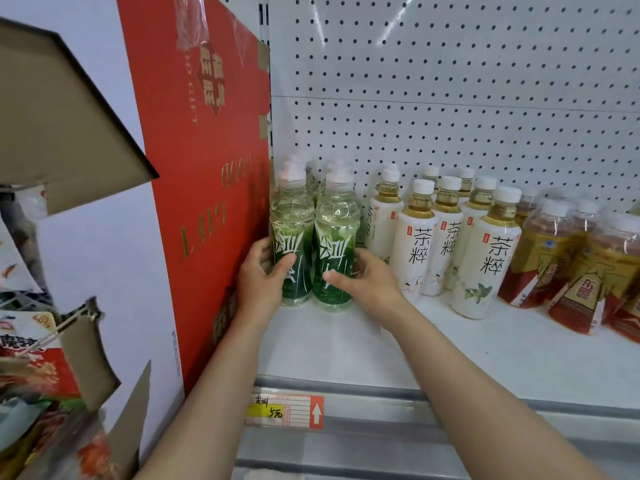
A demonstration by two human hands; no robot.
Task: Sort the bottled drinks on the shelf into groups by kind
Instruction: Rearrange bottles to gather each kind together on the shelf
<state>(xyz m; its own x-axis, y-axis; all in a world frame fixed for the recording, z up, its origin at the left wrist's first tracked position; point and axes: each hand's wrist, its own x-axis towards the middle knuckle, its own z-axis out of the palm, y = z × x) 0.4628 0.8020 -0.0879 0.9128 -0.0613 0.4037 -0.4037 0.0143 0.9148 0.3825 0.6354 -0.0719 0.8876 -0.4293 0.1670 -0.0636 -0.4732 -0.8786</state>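
At shelf left end, beside a red gift carton, two green-labelled bottles are gripped: left hand and right hand fingers curled round one each. White-labelled tea bottles stand just right.

Red gift box upright left of shelf, brown cardboard flap above-left, price tag on shelf edge, white pegboard behind.

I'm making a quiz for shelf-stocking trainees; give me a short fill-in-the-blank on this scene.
1. Both hands hold bottles with ____ labels: the left hand one green-label bottle, the right hand the other.
2. The white-label tea bottles have ____ caps.
3. The red gift carton stands to the ____ of the bottles.

Missing words: green; white; left
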